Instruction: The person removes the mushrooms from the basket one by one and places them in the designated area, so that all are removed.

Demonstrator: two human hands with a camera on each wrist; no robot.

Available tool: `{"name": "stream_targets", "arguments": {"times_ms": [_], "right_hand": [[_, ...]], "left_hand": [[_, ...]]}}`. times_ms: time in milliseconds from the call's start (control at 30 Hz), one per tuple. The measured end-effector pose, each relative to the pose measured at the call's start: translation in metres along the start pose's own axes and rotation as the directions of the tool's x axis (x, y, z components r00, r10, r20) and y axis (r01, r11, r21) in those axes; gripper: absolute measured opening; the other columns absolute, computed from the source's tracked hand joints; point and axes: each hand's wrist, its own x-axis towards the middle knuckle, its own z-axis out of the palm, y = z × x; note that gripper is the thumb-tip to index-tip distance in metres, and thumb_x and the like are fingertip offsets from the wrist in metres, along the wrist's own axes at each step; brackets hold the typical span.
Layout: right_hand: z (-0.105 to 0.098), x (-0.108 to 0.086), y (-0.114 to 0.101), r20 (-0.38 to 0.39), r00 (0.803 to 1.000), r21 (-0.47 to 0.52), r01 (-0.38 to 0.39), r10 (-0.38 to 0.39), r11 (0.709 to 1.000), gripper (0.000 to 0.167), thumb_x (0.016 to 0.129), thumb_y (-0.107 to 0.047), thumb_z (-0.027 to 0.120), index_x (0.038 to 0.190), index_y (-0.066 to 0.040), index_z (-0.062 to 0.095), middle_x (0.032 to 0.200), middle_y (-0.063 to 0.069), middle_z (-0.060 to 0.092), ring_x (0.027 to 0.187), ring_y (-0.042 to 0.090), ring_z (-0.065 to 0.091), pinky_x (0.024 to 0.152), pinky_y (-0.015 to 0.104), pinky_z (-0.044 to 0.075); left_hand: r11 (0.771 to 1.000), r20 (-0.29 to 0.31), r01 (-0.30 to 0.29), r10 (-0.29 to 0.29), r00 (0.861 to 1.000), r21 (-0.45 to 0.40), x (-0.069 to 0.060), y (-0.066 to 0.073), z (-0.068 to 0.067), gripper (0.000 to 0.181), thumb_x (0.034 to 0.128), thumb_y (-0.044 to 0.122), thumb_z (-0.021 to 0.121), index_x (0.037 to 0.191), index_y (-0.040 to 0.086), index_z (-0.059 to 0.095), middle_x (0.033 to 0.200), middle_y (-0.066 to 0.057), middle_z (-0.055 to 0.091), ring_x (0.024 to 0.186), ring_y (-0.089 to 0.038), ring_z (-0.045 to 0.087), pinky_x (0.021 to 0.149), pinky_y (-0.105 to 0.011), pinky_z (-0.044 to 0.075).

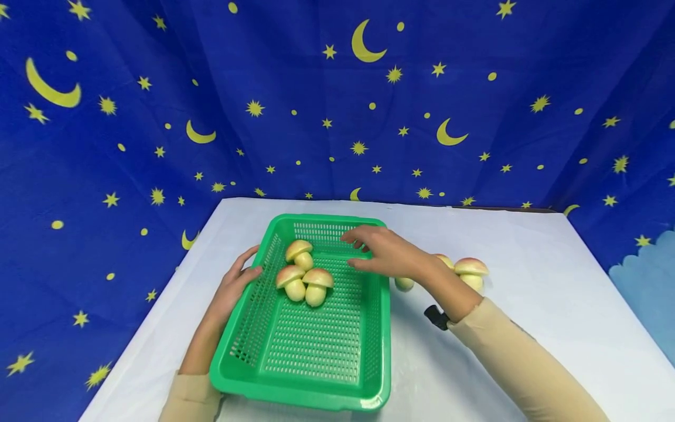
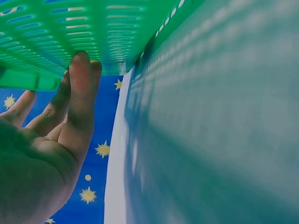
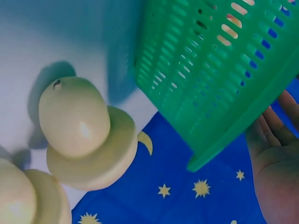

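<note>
A green basket [image 1: 377, 328] holds three toy mushrooms, one of them [image 1: 316, 286] nearest its middle. My left hand [image 1: 229, 293] is at its left side; in the left wrist view the fairly straight fingers of this hand [image 2: 56, 135] touch the slotted outer wall [image 2: 107, 28]. Over the right rim reaches my right hand [image 1: 385, 252], fingers loosely bent and holding nothing. The right wrist view has part of that hand [image 3: 280, 163] beyond the basket's rim [image 3: 243, 133].
Right of the basket, more toy mushrooms stand on the white table [image 1: 506, 328], one [image 1: 471, 272] beside the right forearm, another [image 1: 404, 284] close to the basket and partly hidden. The right wrist view shows one mushroom [image 3: 74, 116] close up. A blue star-patterned cloth [image 1: 295, 76] hangs behind.
</note>
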Motion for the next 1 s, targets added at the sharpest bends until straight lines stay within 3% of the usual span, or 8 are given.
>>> {"name": "stream_targets", "arguments": {"times_ms": [233,400,667,1000], "right_hand": [[0.013,0.008,-0.004,0.083,0.996,-0.011,-0.03,0.03,0.999,0.048,0.089,-0.03,0.067,0.132,-0.011,0.057,0.126,0.002,0.058,0.101,0.017,0.062,0.083,0.027,0.05],[0.019,0.013,-0.009,0.135,0.99,-0.016,-0.039,0.04,0.999,0.049,0.089,-0.03,0.067,0.133,-0.01,0.057,0.128,0.003,0.057,0.102,0.019,0.062,0.083,0.028,0.05],[0.028,0.019,-0.011,0.159,0.987,-0.039,-0.029,0.035,0.999,0.046,0.089,-0.028,0.066,0.132,-0.014,0.057,0.128,0.002,0.058,0.105,0.018,0.061,0.085,0.029,0.049],[0.044,0.03,-0.016,0.196,0.981,-0.085,0.005,0.012,0.996,0.048,0.089,-0.028,0.066,0.132,-0.01,0.058,0.128,0.005,0.058,0.104,0.017,0.06,0.086,0.03,0.049]], "left_hand": [[0.998,-0.005,0.032,-0.032,0.999,-0.048,-0.001,-0.003,0.002,0.057,0.1011,0.035,0.051,0.152,0.026,0.027,0.127,-0.026,0.05,0.092,-0.03,0.064,0.075,-0.043,0.055],[0.999,-0.014,0.042,-0.043,0.999,-0.033,-0.003,-0.001,0.002,0.056,0.1009,0.036,0.051,0.151,0.029,0.029,0.128,-0.025,0.05,0.095,-0.032,0.063,0.076,-0.045,0.055],[0.999,-0.015,0.042,-0.043,0.999,-0.025,-0.002,0.004,0.002,0.057,0.1009,0.037,0.05,0.152,0.029,0.027,0.131,-0.023,0.05,0.099,-0.034,0.062,0.078,-0.045,0.055],[0.999,-0.013,0.039,-0.039,0.999,-0.022,-0.002,0.0,0.001,0.057,0.1009,0.038,0.05,0.152,0.028,0.027,0.131,-0.024,0.05,0.098,-0.032,0.062,0.078,-0.044,0.055]]}}
